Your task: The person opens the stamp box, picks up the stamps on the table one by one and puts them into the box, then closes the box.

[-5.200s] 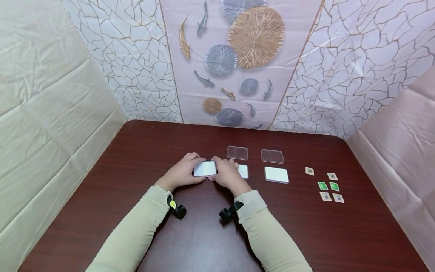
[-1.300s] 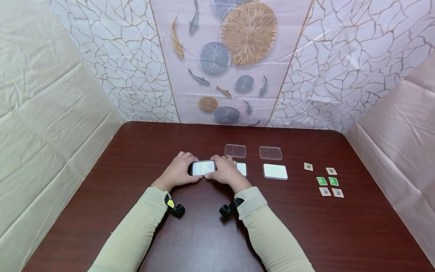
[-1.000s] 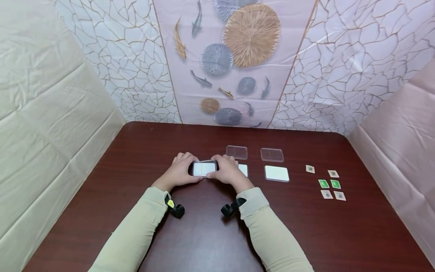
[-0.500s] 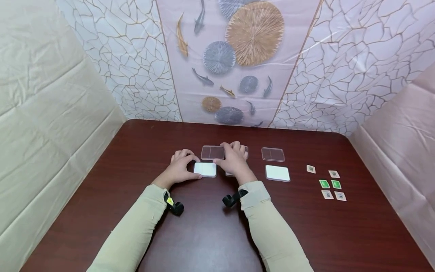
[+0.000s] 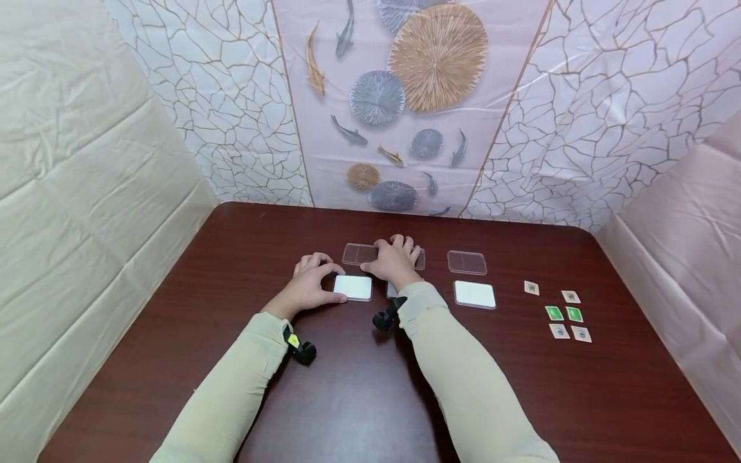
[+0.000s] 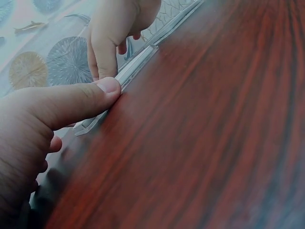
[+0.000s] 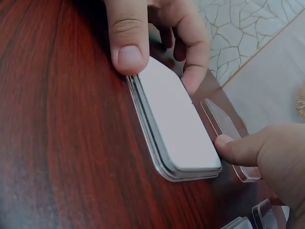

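My left hand [image 5: 307, 286] holds a white-topped flat plastic card case [image 5: 353, 288] on the table, thumb at its near left corner and a finger at the far edge. In the right wrist view the case [image 7: 176, 121] shows layered clear and dark sides. My right hand [image 5: 395, 262] reaches behind the case, its thumb at the near edge of a clear plastic lid [image 5: 357, 254] and a fingertip at its far edge. Its other fingers spread over a second clear lid [image 5: 420, 260]. A second white-topped case [image 5: 391, 290] is mostly hidden behind my right wrist.
Farther right lie a third clear lid [image 5: 466, 262] and a third white-topped case [image 5: 475, 294]. Several small square tiles lie on the right side, among them a green tile [image 5: 554, 313] and a pale printed tile [image 5: 531, 287]. The brown table [image 5: 231, 379] meets fabric walls at the back and sides.
The clear lid has come off the left case and now lies behind it. My right hand moved from the case's right side back to that lid. The left hand stays on the case.
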Motion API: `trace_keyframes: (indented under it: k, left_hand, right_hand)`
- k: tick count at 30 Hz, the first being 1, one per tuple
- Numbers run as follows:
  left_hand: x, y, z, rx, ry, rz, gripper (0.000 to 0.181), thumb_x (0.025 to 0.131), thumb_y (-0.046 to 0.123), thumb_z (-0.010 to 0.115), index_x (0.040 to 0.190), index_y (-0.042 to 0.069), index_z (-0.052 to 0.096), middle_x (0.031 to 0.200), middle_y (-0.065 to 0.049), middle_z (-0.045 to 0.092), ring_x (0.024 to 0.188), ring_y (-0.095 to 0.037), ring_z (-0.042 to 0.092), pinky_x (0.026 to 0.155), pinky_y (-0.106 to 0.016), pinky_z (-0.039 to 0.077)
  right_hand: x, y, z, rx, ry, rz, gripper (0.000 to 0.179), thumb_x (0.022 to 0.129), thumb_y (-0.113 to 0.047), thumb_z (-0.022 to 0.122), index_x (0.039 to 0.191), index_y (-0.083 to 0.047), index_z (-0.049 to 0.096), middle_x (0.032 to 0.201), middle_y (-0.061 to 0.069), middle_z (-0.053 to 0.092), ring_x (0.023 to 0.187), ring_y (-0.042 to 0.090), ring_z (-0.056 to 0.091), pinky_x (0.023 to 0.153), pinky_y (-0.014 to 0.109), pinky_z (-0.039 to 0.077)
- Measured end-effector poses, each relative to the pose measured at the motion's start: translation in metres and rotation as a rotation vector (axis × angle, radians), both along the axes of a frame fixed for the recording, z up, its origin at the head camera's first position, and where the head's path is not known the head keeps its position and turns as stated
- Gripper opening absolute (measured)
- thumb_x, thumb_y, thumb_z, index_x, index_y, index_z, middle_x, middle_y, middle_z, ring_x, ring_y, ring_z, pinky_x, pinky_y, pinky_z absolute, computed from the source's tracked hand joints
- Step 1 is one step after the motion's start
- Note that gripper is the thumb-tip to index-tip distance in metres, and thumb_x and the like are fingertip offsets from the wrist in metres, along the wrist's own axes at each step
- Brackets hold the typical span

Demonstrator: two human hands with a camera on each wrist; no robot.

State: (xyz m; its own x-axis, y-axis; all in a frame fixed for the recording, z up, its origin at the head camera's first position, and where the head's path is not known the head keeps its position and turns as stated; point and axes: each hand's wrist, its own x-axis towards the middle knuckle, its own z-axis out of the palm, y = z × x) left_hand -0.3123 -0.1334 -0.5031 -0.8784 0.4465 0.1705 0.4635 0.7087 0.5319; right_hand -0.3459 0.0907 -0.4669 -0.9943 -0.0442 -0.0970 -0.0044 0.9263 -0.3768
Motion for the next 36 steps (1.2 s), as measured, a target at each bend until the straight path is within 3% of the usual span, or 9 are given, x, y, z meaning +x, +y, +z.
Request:
trace_keyframes:
  k: [9,15,20,25,31,36]
  left_hand:
    - [0.0,0.003,0.0,-0.01,-0.006,-0.004,0.05,0.076,0.046,0.085,0.119,0.025,0.068,0.133,-0.008,0.046,0.125,-0.035,0.035,0.108,-0.055,0.024]
    - [0.001,0.005,0.002,-0.008,-0.008,-0.013,0.058,0.077,0.048,0.083,0.125,0.023,0.065,0.134,-0.009,0.045,0.126,-0.036,0.034,0.109,-0.057,0.022]
    - [0.004,0.011,0.002,0.079,0.039,-0.011,0.054,0.081,0.043,0.08,0.126,0.018,0.064,0.131,-0.008,0.049,0.124,-0.034,0.036,0.107,-0.054,0.024]
    - [0.014,0.042,-0.001,0.168,0.211,-0.06,0.044,0.081,0.034,0.078,0.119,0.013,0.067,0.121,-0.006,0.056,0.118,-0.032,0.043,0.101,-0.052,0.03]
    - [0.026,0.088,0.0,0.075,0.36,-0.09,0.04,0.084,0.04,0.073,0.116,0.017,0.068,0.122,-0.002,0.056,0.115,-0.028,0.044,0.098,-0.049,0.034]
    - [0.035,0.123,0.002,-0.036,0.41,-0.105,0.044,0.086,0.046,0.069,0.12,0.018,0.066,0.124,-0.001,0.057,0.118,-0.026,0.045,0.104,-0.049,0.034]
  right_hand:
    - [-0.002,-0.002,-0.003,0.015,-0.009,0.004,0.077,0.087,-0.054,0.071,0.15,-0.014,0.049,0.153,0.02,0.029,0.144,0.043,0.013,0.115,0.061,0.002]
    - [0.004,0.022,-0.002,-0.052,0.05,0.022,0.089,0.088,-0.057,0.069,0.156,-0.011,0.036,0.152,0.02,0.031,0.143,0.042,0.018,0.115,0.06,0.005]
    - [0.02,0.073,0.005,-0.164,0.154,0.014,0.077,0.092,-0.047,0.068,0.154,-0.011,0.039,0.148,0.024,0.039,0.141,0.046,0.024,0.115,0.062,0.01]
    - [0.043,0.136,0.009,-0.18,0.217,0.01,0.062,0.097,-0.036,0.063,0.15,-0.008,0.046,0.145,0.028,0.045,0.137,0.052,0.028,0.112,0.066,0.015]
    - [0.069,0.21,0.005,-0.163,0.333,-0.037,0.042,0.102,-0.022,0.054,0.14,-0.004,0.054,0.138,0.031,0.049,0.131,0.057,0.032,0.104,0.071,0.019]
    - [0.089,0.266,-0.002,-0.076,0.347,-0.104,0.038,0.102,-0.019,0.05,0.136,-0.003,0.056,0.136,0.032,0.049,0.129,0.061,0.029,0.103,0.074,0.015]
